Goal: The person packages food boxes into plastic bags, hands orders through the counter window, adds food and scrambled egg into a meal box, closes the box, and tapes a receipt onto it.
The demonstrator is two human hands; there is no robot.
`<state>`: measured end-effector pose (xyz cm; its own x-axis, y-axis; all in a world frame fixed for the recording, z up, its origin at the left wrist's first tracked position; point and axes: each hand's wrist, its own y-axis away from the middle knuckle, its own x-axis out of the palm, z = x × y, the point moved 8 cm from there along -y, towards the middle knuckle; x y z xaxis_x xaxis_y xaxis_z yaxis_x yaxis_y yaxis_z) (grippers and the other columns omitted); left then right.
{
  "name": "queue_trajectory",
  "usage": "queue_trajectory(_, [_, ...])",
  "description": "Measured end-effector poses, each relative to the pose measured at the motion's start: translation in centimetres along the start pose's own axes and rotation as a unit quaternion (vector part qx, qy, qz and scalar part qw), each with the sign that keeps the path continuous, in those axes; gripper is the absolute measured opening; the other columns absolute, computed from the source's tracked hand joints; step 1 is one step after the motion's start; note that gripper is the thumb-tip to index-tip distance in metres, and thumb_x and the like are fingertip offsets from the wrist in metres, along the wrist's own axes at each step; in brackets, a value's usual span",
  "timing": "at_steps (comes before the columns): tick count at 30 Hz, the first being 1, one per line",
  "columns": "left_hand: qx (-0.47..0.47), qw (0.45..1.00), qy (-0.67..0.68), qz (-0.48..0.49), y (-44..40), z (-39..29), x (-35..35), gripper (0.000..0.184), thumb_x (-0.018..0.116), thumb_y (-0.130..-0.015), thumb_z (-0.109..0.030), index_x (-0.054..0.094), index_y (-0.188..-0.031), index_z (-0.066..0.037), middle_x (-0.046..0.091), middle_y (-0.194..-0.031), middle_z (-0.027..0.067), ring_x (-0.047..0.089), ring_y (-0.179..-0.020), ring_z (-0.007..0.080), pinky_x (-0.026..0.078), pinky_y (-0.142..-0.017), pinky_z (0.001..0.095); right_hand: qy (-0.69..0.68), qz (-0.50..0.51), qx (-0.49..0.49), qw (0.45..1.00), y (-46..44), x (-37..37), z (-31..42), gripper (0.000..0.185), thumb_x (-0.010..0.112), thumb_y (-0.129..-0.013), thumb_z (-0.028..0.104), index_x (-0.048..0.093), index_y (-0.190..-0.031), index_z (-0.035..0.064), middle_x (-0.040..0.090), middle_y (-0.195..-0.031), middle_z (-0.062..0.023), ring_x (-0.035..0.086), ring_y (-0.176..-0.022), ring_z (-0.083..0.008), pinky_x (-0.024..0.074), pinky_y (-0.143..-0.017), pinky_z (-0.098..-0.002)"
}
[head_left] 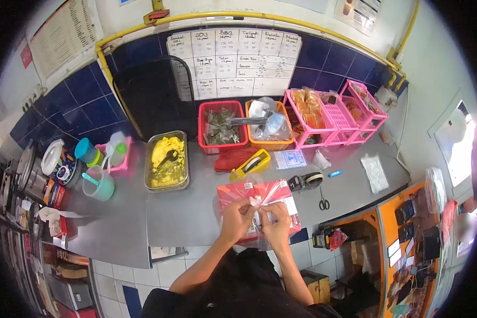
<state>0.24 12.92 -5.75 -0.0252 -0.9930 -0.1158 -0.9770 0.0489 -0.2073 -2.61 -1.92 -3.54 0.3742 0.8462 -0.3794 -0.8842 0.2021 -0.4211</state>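
A red and white box (229,194) sits at the front edge of the grey counter, wrapped in a clear plastic bag whose top is gathered into a whitish knot (255,201). My left hand (237,218) pinches the bag's plastic just left of the knot. On the right side, my right hand (275,220) has its fingers closed on the same plastic, close to the left one. Behind the box lie a yellow tape dispenser (250,165) and a black tape dispenser (305,182).
Red basket (222,127), orange basket (269,124) and pink rack (331,117) line the wall. A glass tray of yellow food (167,160) and a green jug (98,183) stand left. Scissors (324,199) and a plastic packet (374,174) lie right.
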Motion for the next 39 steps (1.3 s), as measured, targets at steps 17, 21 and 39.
queue_trajectory(17, [-0.010, 0.988, -0.010, 0.157, -0.1, -1.3, -0.9, 0.015, 0.065, -0.092, -0.009, 0.070, -0.102, 0.001, 0.071, -0.098, 0.0141, 0.071, -0.085, 0.0221, 0.055, -0.079, 0.0320, 0.026, 0.071, -0.017, 0.997, -0.8, 1.0, -0.2, 0.011, 0.072, -0.080, 0.002, 0.069, -0.090, 0.0010, 0.063, -0.084, -0.0135, 0.062, -0.076, -0.0271, 0.0498, -0.069, -0.0354])
queue_trajectory(21, [-0.004, 0.982, -0.050, 0.184, 0.0, -1.3, -0.6, 0.014, 0.066, -0.090, -0.008, 0.070, -0.101, 0.001, 0.070, -0.096, 0.0131, 0.070, -0.083, 0.0236, 0.054, -0.075, 0.0329, 0.018, 0.092, 0.005, 0.996, -1.0, 1.2, -0.1, 0.012, 0.070, -0.077, -0.002, 0.067, -0.088, 0.0018, 0.063, -0.085, -0.0155, 0.063, -0.084, -0.0349, 0.0505, -0.075, -0.0412])
queue_trajectory(39, [0.128, 0.968, -0.208, 0.066, 0.7, -2.5, -0.5, 0.010, 0.072, -0.077, -0.007, 0.065, -0.079, 0.000, 0.063, -0.080, 0.0125, 0.060, -0.077, 0.0307, 0.047, -0.070, 0.0395, 0.029, 0.093, 0.003, 0.995, -1.0, 1.4, -0.4, 0.014, 0.069, -0.075, 0.001, 0.064, -0.088, 0.0033, 0.064, -0.086, -0.0134, 0.061, -0.084, -0.0340, 0.0474, -0.076, -0.0418])
